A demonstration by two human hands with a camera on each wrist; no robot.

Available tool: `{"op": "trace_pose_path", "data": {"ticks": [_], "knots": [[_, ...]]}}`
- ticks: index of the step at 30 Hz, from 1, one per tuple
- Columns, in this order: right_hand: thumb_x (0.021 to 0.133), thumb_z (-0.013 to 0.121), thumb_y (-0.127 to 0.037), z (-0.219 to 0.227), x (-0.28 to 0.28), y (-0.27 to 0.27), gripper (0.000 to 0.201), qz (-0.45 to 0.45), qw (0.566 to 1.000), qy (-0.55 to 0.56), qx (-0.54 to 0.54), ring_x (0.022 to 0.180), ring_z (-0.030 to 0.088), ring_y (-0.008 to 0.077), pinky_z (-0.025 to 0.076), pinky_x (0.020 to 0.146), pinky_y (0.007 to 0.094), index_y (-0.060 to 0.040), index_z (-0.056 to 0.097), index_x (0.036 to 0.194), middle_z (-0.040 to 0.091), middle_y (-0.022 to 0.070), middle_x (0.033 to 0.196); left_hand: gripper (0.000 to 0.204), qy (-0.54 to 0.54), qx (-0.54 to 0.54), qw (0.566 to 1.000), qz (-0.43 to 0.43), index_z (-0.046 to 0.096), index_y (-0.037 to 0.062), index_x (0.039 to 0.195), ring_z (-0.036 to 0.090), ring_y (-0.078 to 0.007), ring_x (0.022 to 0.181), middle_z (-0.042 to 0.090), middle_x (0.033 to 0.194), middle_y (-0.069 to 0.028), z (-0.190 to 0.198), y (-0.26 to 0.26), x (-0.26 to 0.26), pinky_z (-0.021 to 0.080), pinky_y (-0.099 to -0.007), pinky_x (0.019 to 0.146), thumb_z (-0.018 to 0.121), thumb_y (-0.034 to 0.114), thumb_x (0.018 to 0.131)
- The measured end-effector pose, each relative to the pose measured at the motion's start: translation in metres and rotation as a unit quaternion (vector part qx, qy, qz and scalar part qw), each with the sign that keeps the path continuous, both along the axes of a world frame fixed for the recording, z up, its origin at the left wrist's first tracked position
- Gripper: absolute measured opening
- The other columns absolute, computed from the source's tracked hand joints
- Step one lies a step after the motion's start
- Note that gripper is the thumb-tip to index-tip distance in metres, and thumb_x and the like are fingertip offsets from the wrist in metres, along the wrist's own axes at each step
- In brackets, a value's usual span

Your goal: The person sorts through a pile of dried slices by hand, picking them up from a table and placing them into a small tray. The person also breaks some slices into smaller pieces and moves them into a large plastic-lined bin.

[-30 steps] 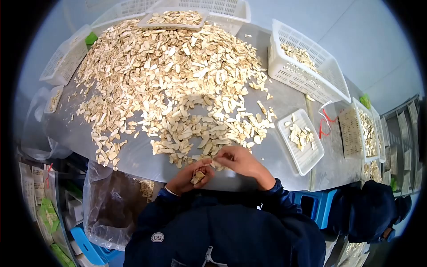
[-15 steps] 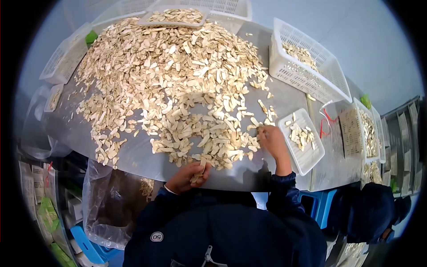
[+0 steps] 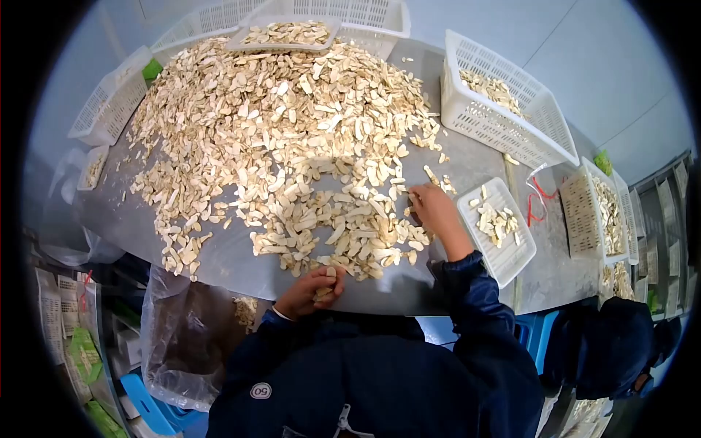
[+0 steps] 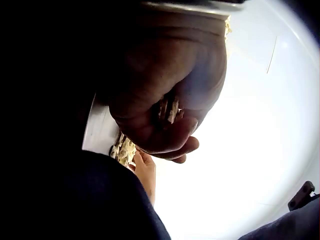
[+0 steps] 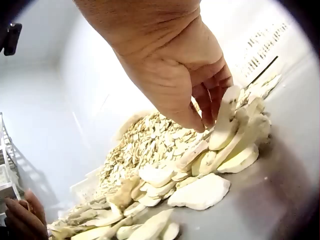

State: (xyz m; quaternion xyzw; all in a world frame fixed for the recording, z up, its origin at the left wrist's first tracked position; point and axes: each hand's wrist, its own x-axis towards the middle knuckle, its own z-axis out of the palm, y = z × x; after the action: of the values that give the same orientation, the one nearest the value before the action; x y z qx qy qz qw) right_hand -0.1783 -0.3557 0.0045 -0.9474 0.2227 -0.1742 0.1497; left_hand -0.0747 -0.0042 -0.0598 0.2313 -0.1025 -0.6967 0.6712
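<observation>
In the head view the left hand [image 3: 305, 293] is held over the table's near edge, fingers curled round a few pale dried slices [image 3: 322, 293]. One slice stands up by its thumb. The left wrist view shows the edges of these slices [image 4: 171, 111] inside the curled palm. The right hand [image 3: 438, 213] reaches down at the right side of the spread slices [image 3: 343, 212]. Seen from the right wrist, its thumb and bent fingers [image 5: 214, 102] are a little apart, with the tips right at some upright slices [image 5: 227, 120].
A large heap of slices [image 3: 241, 109] covers the back of the metal table [image 3: 409, 288]. Right of the right hand lies a shallow white tray [image 3: 512, 259] with some slices. White perforated baskets [image 3: 482, 120] stand along the far edges. A plastic-lined container [image 3: 164, 336] sits below, left.
The right hand has moved from beside the left hand out to the right edge of the spread slices, then slightly farther forward. The left hand has stayed near the table edge, holding slices.
</observation>
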Motion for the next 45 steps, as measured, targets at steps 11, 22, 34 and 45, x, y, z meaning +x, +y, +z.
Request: {"op": "trace_pose_path", "data": {"ticks": [11,22,34,45], "knots": [[0.091,0.066,-0.021,0.001,0.015,-0.002,0.019,0.012,0.970,0.075,0.229,0.076,0.065,0.0254,0.052,0.069,0.0387,-0.0033,0.069,0.096,0.069,0.0117,0.091,0.037,-0.007,0.028,0.999,0.029,0.055,0.0032,0.122,0.044,-0.0078,0.051,0.059,0.088,-0.0066,0.008,0.001,-0.004,0.036,-0.0203,0.043,0.044,0.035,0.106],[0.093,0.064,-0.016,0.029,0.007,0.027,0.026,0.092,0.957,-0.003,0.275,0.091,0.069,0.0230,0.055,0.078,0.0341,-0.0018,0.069,0.115,0.071,0.0163,0.103,0.050,-0.027,0.054,0.996,0.064,0.059,0.0029,0.115,0.047,-0.0103,0.050,0.061,0.087,-0.0092,0.030,-0.010,-0.006,0.036,-0.0214,0.040,0.037,0.047,0.107],[0.082,0.066,-0.012,-0.009,-0.014,-0.094,0.010,-0.041,0.988,0.150,-0.014,0.078,0.067,0.0356,0.054,0.073,0.0434,-0.0073,0.072,0.089,0.071,0.0137,0.086,0.055,-0.040,0.031,0.998,0.024,0.059,0.0020,0.100,0.047,-0.0091,0.046,0.058,0.072,-0.0055,0.024,-0.004,-0.002,0.037,-0.0205,0.039,0.043,0.055,0.103],[0.093,0.069,-0.007,0.027,0.018,-0.033,0.019,0.074,0.848,0.011,0.524,0.081,0.062,0.0061,0.052,0.072,0.0227,-0.0012,0.066,0.111,0.066,-0.0022,0.091,0.043,0.033,0.016,0.999,0.034,0.058,0.0028,0.115,0.053,-0.0103,0.056,0.062,0.090,-0.0081,0.009,-0.001,-0.002,0.039,-0.0203,0.042,0.048,0.043,0.103]]}}
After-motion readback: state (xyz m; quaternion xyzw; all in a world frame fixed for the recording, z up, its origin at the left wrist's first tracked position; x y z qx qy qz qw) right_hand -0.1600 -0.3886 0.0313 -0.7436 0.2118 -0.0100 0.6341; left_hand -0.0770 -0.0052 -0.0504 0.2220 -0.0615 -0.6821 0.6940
